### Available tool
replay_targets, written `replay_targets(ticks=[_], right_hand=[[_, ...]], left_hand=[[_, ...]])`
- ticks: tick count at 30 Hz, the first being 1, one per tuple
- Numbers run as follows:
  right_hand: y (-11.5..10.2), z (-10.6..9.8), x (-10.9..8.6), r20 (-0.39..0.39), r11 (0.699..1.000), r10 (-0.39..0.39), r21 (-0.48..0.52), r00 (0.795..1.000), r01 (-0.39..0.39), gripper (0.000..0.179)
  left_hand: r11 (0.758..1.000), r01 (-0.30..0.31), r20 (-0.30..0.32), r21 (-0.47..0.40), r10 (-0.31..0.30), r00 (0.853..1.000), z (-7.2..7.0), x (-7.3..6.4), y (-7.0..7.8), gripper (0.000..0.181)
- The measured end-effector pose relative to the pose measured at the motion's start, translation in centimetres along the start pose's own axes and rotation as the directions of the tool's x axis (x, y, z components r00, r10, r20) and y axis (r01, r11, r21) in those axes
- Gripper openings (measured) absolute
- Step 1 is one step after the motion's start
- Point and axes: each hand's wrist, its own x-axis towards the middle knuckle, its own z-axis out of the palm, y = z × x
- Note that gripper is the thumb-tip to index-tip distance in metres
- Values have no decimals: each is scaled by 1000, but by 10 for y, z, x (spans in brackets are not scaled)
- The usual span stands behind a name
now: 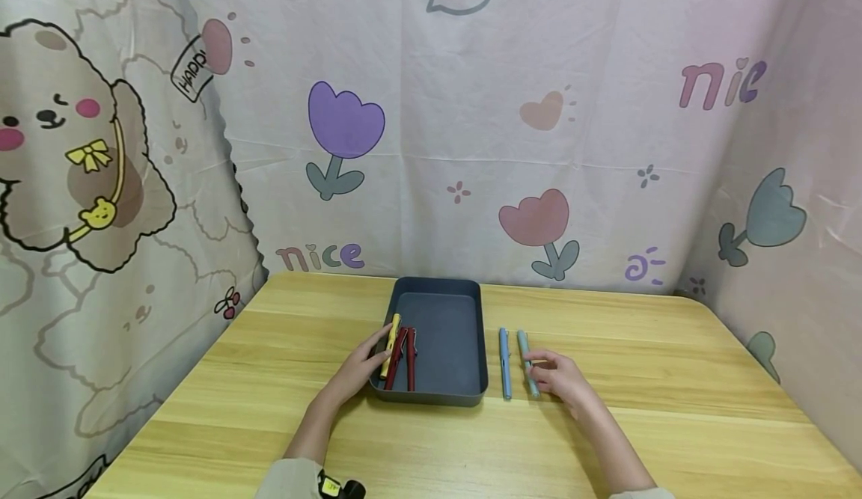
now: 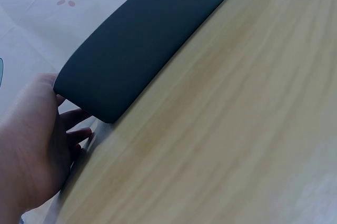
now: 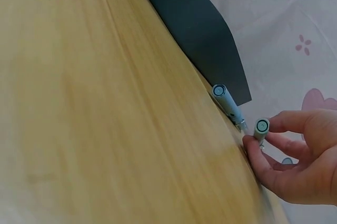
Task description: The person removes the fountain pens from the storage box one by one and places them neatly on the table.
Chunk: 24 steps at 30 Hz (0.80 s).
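Observation:
A dark grey tray (image 1: pixel 447 342) stands on the table. Along its left side lie a yellow pen (image 1: pixel 394 327) and two dark red pens (image 1: pixel 411 357). My left hand (image 1: pixel 355 370) holds the tray's left rim beside the yellow pen; in the left wrist view its fingers (image 2: pixel 79 135) curl by the tray's corner. To the right of the tray lies a blue pen (image 1: pixel 505 364). Farther right, my right hand (image 1: pixel 560 379) pinches a pale green pen (image 1: pixel 522 343). In the right wrist view the green pen (image 3: pixel 261 125) sits between thumb and finger, its end toward the camera.
The wooden table (image 1: pixel 269 387) extends on both sides of the tray. A printed cloth (image 1: pixel 431 140) with flowers and a cartoon bear hangs behind and at the sides. On the left sleeve there is a black wrist device (image 1: pixel 340 488).

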Motion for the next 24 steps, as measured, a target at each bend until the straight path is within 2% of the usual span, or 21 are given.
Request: replay_targets(ticks=[7, 17, 24], right_hand=[[-2, 1, -1, -12, 998, -11, -55, 1000, 10, 29], [-2, 2, 0, -25, 996, -22, -91, 999, 20, 28], [-2, 3, 1, -43, 995, -30, -94, 999, 26, 31]], left_hand=[[1000, 4, -7, -1, -4, 1000, 0, -1, 1, 51], [1000, -8, -13, -5, 8, 1000, 0, -2, 2, 52], [1000, 8, -15, 5, -8, 1000, 0, -1, 1, 52]])
